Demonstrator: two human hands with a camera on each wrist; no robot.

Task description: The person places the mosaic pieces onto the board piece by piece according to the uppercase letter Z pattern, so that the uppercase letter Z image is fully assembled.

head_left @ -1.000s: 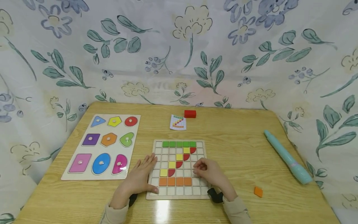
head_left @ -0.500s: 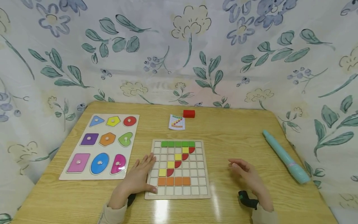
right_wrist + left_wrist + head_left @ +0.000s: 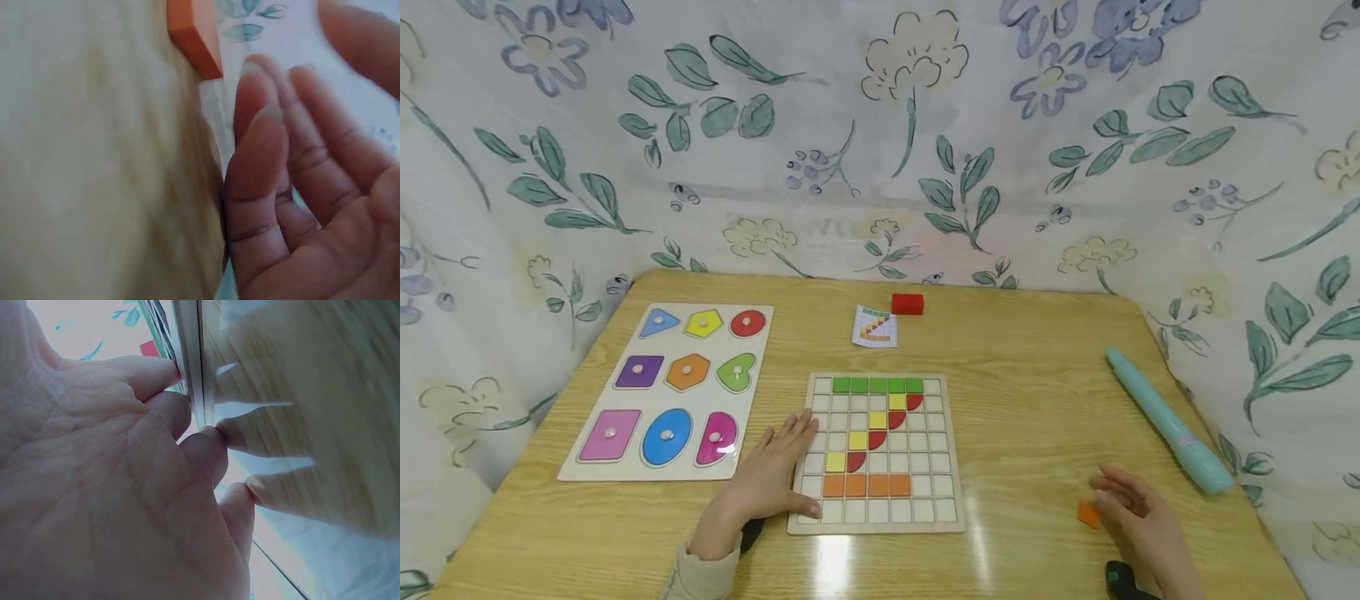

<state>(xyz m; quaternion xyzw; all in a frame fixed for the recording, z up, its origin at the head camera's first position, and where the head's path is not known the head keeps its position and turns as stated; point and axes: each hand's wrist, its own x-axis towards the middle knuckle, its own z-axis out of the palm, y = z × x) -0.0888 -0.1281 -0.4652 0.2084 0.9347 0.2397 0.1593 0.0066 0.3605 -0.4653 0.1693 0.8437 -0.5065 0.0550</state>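
Note:
A wooden grid board [image 3: 876,527] lies in the middle of the table, with green, yellow, red and orange tiles in some of its cells. My left hand [image 3: 765,477] rests along the board's left edge, fingers spread and thumb on the lower left corner. Its fingertips touch the surface in the left wrist view. At the right lies a loose orange tile [image 3: 1087,514], partly covered by my right hand [image 3: 1138,518]. The right wrist view shows the orange tile [image 3: 194,34] apart from the fingertips, and the loosely bent fingers hold nothing.
A shape puzzle [image 3: 679,398] with knobbed pieces lies at the left. Behind the board are a small pattern card [image 3: 874,327] and a red block [image 3: 907,304]. Near the table's right edge lies a long turquoise object [image 3: 1165,417], wide at its near end. Flowered cloth hangs behind.
My right hand has left the board's right side and moved right and nearer to me, down beside the loose orange tile. My left hand has stayed on the board.

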